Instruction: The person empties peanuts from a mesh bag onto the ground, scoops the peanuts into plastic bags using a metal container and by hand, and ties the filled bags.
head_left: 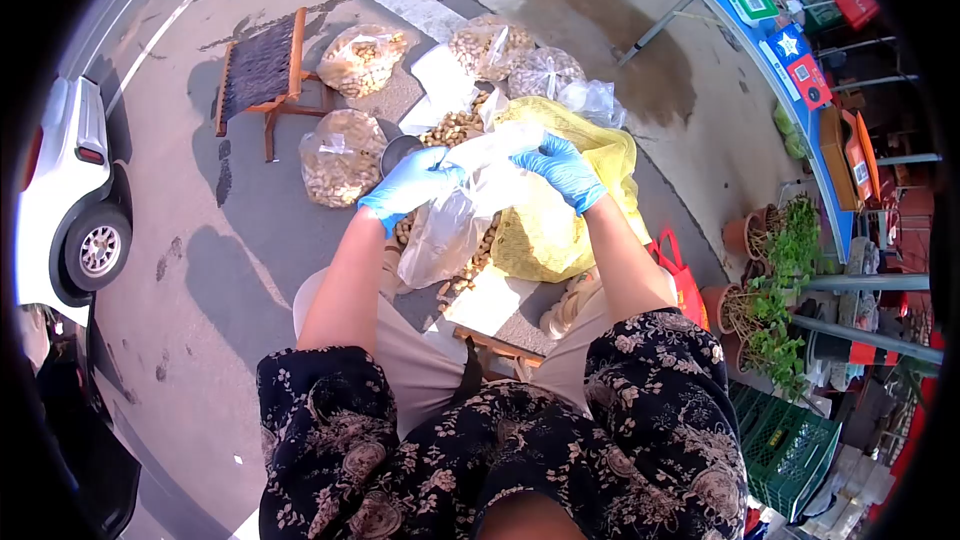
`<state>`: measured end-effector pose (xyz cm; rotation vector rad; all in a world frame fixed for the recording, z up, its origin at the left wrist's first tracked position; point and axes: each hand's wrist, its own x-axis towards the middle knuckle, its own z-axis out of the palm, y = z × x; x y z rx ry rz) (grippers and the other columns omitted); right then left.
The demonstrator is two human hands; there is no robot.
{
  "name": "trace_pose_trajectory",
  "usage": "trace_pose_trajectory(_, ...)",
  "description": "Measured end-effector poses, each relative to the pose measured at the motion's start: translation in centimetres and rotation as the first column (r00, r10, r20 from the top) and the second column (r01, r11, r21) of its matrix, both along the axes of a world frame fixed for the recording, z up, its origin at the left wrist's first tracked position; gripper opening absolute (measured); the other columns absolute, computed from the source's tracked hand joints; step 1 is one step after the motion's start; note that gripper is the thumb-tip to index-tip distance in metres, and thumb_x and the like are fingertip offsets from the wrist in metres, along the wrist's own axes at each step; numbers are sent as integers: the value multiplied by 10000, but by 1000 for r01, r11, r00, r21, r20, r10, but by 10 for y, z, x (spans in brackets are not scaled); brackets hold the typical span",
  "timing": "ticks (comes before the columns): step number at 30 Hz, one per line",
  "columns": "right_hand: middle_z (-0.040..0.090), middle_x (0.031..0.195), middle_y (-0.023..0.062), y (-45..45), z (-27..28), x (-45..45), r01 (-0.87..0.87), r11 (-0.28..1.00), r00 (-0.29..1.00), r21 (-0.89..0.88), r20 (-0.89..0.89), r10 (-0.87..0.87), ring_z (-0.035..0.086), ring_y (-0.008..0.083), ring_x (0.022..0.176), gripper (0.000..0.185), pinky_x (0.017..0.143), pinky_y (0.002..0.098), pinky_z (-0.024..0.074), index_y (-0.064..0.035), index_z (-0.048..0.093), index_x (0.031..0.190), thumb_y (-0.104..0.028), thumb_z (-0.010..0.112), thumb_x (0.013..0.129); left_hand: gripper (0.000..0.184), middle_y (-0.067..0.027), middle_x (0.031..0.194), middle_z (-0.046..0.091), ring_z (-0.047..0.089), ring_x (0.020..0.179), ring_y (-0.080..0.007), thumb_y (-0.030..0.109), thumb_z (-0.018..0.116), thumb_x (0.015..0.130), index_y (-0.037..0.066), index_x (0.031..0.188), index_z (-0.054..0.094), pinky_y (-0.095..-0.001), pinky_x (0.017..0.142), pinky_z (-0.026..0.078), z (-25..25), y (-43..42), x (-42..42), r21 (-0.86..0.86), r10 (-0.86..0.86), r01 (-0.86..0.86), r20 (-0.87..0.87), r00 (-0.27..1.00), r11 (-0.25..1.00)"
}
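A clear plastic bag [447, 240] hangs between my two blue-gloved hands, its upper edge stretched across. My left hand [415, 183] grips the bag's left side, and my right hand [562, 172] pinches its right side. Beneath and behind the bag lie loose peanuts [455, 128]. A yellow mesh sack [540, 240] rests just under my right hand. Close to my left hand is a dark round bowl or scoop [400, 152], partly covered by the glove. Whether anything is inside the bag, I cannot tell.
Filled peanut bags [343, 158] stand around the pile. A folding stool [262, 75] is at the left, with a white car [75, 190] beyond. On the right are a blue table [740, 25], potted plants [790, 250], a red bag [683, 280] and a green crate [785, 440].
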<state>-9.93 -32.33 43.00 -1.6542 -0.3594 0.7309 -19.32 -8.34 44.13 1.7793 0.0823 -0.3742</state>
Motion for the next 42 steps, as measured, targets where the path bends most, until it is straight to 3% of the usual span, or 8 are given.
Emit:
trace_pose_trajectory(3, 546, 774, -34, -21, 6, 1, 2, 994, 997, -110, 72, 6, 478, 67, 726, 113, 675, 232, 424, -36, 599, 879, -130, 627, 823, 211, -189, 827, 623, 603, 794, -333, 239, 525, 798, 38, 832, 578, -427, 698, 457, -1, -5, -7, 636, -21, -31, 74, 997, 771)
trace_pose_trajectory(13, 646, 935, 32, 5, -14, -27, -279, 960, 960, -9, -31, 278, 562, 89, 832, 216, 769, 241, 469, -15, 638, 1038, -17, 557, 837, 974, -186, 1395, 308, 359, 1261, -315, 222, 738, 677, 63, 1415, 122, -355, 1011, 329, 4, -51, 6, 281, -227, 97, 479, 848, 955)
trace_pose_trajectory(18, 674, 885, 66, 16, -2, -23, -207, 973, 977, 103, -25, 211, 614, 145, 768, 182, 729, 279, 489, -69, 675, 963, -104, 645, 787, 354, -144, 865, 625, 611, 756, -258, 253, 642, 762, 48, 1038, 561, -343, 686, 461, 5, -47, 13, 303, -202, 157, 127, 971, 940)
trace_pose_trajectory(22, 636, 852, 159, -5, 5, 1, -33, 892, 845, -451, 464, 266, 610, 327, 768, 259, 694, 366, 491, -110, 674, 899, -325, 634, 760, 172, -122, 746, 624, 584, 648, -214, 193, 616, 765, 46, 853, 633, -321, 640, 466, 2, -33, 17, 504, -21, -48, 130, 991, 862)
trace_pose_trajectory(28, 607, 705, 156, -30, 8, 13, 40, 833, 825, -552, 489, 284, 592, 310, 684, 263, 658, 364, 478, -50, 654, 818, -302, 667, 744, 378, -127, 1063, 618, 606, 937, -245, 243, 689, 769, 50, 1072, 571, -329, 814, 469, -7, -32, 28, 110, 95, -111, 143, 985, 988)
trace_pose_trajectory(31, 611, 771, 90, -25, -1, 0, -9, 980, 897, -199, 431, 96, 569, 180, 670, 245, 642, 299, 450, 2, 640, 799, -238, 680, 769, 658, -178, 1219, 514, 490, 1129, -310, 285, 750, 698, 77, 1245, 449, -395, 969, 354, 2, -55, 22, 372, -214, 17, 495, 842, 928)
trace_pose_trajectory(37, 614, 692, 127, -47, 14, 21, 191, 916, 926, -354, 375, -48, 571, 206, 621, 267, 622, 320, 458, -2, 640, 814, -261, 666, 755, 254, -109, 828, 644, 607, 736, -259, 213, 611, 799, 16, 958, 622, -327, 693, 465, 28, -30, 21, 537, -73, 28, 63, 995, 843)
trace_pose_trajectory(42, 633, 779, 161, -70, -1, 26, 116, 853, 905, -509, 408, 120, 608, 265, 725, 284, 691, 362, 464, -14, 641, 829, -284, 652, 742, 190, 25, 850, 617, 519, 768, -55, 183, 581, 870, 18, 943, 642, -213, 701, 433, 12, -6, 26, 29, 230, -236, 123, 965, 971)
